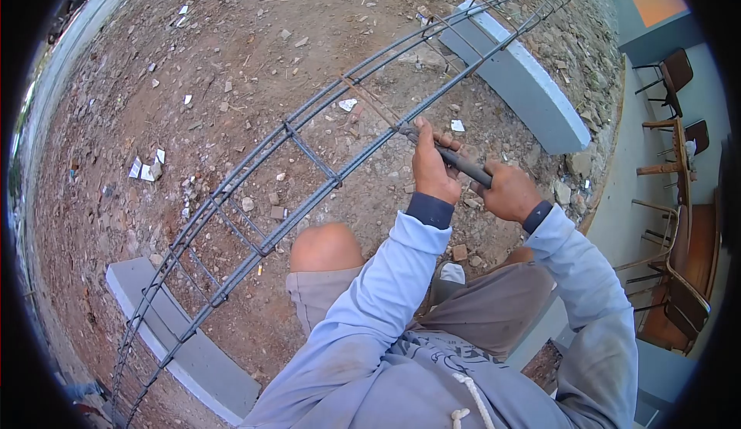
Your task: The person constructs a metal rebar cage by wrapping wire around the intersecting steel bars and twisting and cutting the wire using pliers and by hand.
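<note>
A long rebar cage (309,201) of lengthwise bars and cross ties runs diagonally in front of me. My right hand (509,191) is closed around the rear end of a dark rod-shaped tool (465,166). My left hand (434,165) cradles the tool's front part, its thumb pointing up along it and its fingers underneath. The tool's tip meets the near bars of the cage, close to a rusty cross tie (370,101). What exactly the tip grips is too small to tell.
Two grey concrete blocks support the cage: one block (532,82) at upper right, another block (220,371) at lower left. Rubble-strewn dirt (255,35) lies all around. Chairs (675,78) and a wooden table (679,151) stand at the right. My knee (328,245) is beside the cage.
</note>
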A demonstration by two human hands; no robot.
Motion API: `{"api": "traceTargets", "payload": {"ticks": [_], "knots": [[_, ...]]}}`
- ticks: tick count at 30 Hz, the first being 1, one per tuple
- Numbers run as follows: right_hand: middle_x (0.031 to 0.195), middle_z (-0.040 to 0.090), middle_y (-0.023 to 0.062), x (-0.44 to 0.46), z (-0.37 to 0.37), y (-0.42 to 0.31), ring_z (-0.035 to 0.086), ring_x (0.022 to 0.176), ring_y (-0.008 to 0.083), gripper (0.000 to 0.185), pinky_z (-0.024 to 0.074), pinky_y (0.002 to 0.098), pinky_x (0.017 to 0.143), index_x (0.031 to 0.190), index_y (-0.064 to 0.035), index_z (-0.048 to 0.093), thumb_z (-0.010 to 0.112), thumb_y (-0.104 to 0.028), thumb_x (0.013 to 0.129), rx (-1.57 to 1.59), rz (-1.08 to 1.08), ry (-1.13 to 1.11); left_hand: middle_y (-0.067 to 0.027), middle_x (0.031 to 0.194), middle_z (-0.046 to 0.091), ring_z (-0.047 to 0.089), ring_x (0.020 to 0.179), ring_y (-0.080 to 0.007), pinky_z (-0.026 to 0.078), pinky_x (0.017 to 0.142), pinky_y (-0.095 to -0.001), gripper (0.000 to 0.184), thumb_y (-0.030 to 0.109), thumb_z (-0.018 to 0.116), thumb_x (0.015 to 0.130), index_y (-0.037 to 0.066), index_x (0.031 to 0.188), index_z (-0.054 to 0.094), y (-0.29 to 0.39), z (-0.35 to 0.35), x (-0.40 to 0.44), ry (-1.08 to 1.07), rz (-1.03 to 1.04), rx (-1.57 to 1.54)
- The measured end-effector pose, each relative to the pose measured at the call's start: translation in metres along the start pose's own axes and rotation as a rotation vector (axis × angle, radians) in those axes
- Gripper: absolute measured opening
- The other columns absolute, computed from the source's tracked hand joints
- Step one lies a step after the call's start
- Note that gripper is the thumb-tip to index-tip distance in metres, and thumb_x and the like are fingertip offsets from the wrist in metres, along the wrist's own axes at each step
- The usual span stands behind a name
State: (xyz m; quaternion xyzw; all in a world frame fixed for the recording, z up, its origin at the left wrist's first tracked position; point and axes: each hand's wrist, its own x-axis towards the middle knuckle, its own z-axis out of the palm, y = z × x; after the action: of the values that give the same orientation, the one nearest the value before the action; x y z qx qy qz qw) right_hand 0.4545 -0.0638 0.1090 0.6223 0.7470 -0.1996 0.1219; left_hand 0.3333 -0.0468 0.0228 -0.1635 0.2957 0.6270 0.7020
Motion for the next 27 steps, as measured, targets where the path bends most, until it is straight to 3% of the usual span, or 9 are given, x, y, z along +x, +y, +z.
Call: {"api": "traceTargets", "payload": {"ticks": [3,6,8,9,12,13,16,21,27], "knots": [[0.073,0.063,0.0181,0.008,-0.009,0.005,0.063,0.068,0.0333,0.033,0.0509,0.0417,0.063,0.084,0.002,0.059,0.063,-0.031,0.081,0.201,-0.034,-0.261,-0.0041,0.08,0.057,0.058,0.081,-0.0227,0.048,0.075,-0.0434,0.038,0.05,0.056,0.087,0.012,0.091,0.052,-0.002,-0.015,-0.001,-0.18,0.006,-0.014],[0.071,0.064,0.0157,0.011,-0.006,0.019,0.063,0.06,0.0241,0.041,0.0498,0.0361,0.053,0.084,0.0043,0.059,0.062,-0.036,0.084,0.911,0.242,-0.741,-0.0059,0.091,0.061,0.059,0.089,-0.0234,0.05,0.077,-0.0434,0.037,0.048,0.056,0.088,0.012,0.098,0.056,0.003,-0.018,0.0,-0.361,-0.025,-0.076],[0.071,0.064,0.0142,0.013,-0.004,0.021,0.062,0.057,0.0198,0.045,0.0488,0.0329,0.049,0.084,0.0047,0.059,0.062,-0.04,0.084,0.988,0.22,-0.803,-0.0072,0.097,0.063,0.059,0.093,-0.0235,0.051,0.077,-0.0435,0.036,0.045,0.055,0.089,0.012,0.102,0.058,0.007,-0.01,-0.009,-0.422,-0.114,-0.18],[0.071,0.064,0.0135,0.011,-0.002,0.018,0.062,0.055,0.0176,0.048,0.0483,0.0313,0.047,0.085,0.0048,0.059,0.062,-0.043,0.084,1.034,0.217,-0.841,-0.0039,0.084,0.061,0.059,0.085,-0.021,0.051,0.077,-0.0432,0.029,0.042,0.055,0.09,0.013,0.093,0.058,0.012,-0.004,-0.016,-0.354,-0.138,-0.175],[0.07,0.063,0.0151,0.01,-0.012,0.002,0.064,0.06,0.0251,0.051,0.0511,0.0354,0.054,0.091,0.0045,0.058,0.064,-0.045,0.081,0.255,0.068,-0.5,-0.0004,0.071,0.055,0.058,0.074,-0.0186,0.051,0.076,-0.0431,0.029,0.041,0.055,0.09,0.014,0.082,0.054,-0.004,-0.033,0.017,-0.575,-0.117,-0.273],[0.082,0.063,0.019,-0.001,-0.006,0.001,0.064,0.075,0.0325,0.056,0.0521,0.0395,0.065,0.101,0.0051,0.056,0.069,-0.043,0.076,-0.01,-0.095,-0.14,0.0018,0.063,0.048,0.054,0.066,-0.0166,0.051,0.073,-0.0417,0.031,0.04,0.053,0.091,0.014,0.076,0.049,-0.001,-0.019,0.007,-0.443,-0.091,-0.234],[0.097,0.059,0.0226,-0.035,-0.001,-0.022,0.059,0.093,0.0376,0.063,0.0488,0.0437,0.077,0.113,0.0059,0.049,0.071,-0.037,0.072,-0.119,-0.1,0.311,0.0012,0.063,0.049,0.053,0.064,-0.0165,0.049,0.069,-0.0398,0.032,0.04,0.05,0.093,0.014,0.074,0.048,-0.001,-0.004,0.005,-0.213,-0.076,-0.17],[0.1,0.055,0.0203,-0.029,0.041,-0.018,0.058,0.089,0.0335,0.045,0.0475,0.0457,0.077,0.113,0.0024,0.047,0.057,-0.007,0.07,-0.245,0.07,0.423,0.001,0.061,0.045,0.049,0.059,-0.0157,0.046,0.064,-0.0377,0.038,0.046,0.052,0.091,0.015,0.072,0.042,-0.003,0.005,0.004,-0.034,-0.038,-0.091],[0.072,0.063,0.014,-0.015,0.022,-0.002,0.064,0.064,0.0273,0.025,0.0514,0.0376,0.055,0.096,0.0016,0.057,0.06,-0.015,0.077,-0.207,-0.025,0.212,0.0014,0.065,0.047,0.05,0.061,-0.0157,0.047,0.065,-0.0383,0.035,0.046,0.057,0.088,0.015,0.079,0.046,0.0,0.001,-0.004,-0.032,0.02,0.065]]}}
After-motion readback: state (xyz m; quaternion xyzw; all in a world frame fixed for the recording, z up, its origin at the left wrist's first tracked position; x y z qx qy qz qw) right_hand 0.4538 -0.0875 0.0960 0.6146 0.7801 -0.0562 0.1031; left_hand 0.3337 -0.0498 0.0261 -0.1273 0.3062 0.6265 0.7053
